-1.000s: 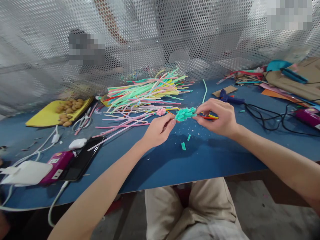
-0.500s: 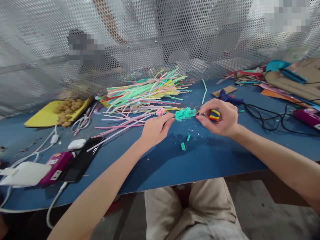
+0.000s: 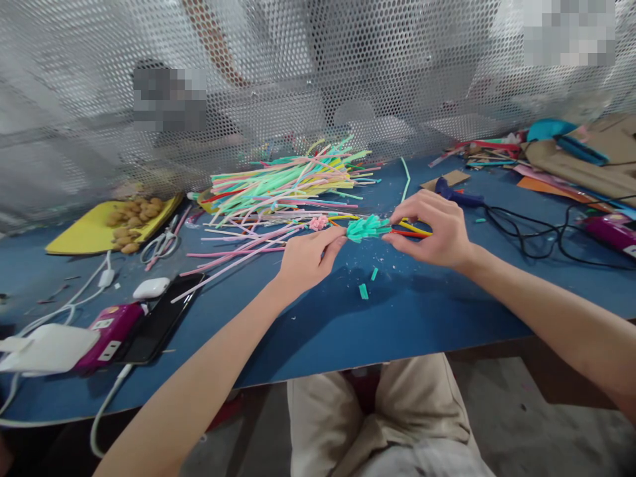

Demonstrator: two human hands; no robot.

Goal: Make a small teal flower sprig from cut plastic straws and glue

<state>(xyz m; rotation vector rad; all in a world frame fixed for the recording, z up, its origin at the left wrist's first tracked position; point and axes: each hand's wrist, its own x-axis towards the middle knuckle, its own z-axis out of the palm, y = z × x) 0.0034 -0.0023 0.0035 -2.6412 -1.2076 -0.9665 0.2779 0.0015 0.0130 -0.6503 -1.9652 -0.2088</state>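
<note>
One green tuft (image 3: 366,228) is held above the blue surface (image 3: 318,344), its left end pinched by the closed thumb and fingers of the left hand (image 3: 312,260). The right hand (image 3: 432,226) curls at the other end, thumb and forefinger slightly parted around the tips; whether they grip any strand cannot be told. Two scraps (image 3: 364,291) lie nearer the person. A pink tuft (image 3: 318,222) sits just beyond the left hand, stems (image 3: 283,182) behind it, and a glue gun (image 3: 460,195) beyond the right.

Bundle (image 3: 366,228) over table (image 3: 318,338), pile of stems (image 3: 293,179) behind, phone (image 3: 161,328) to the left, glue gun (image 3: 460,196) to the right.
</note>
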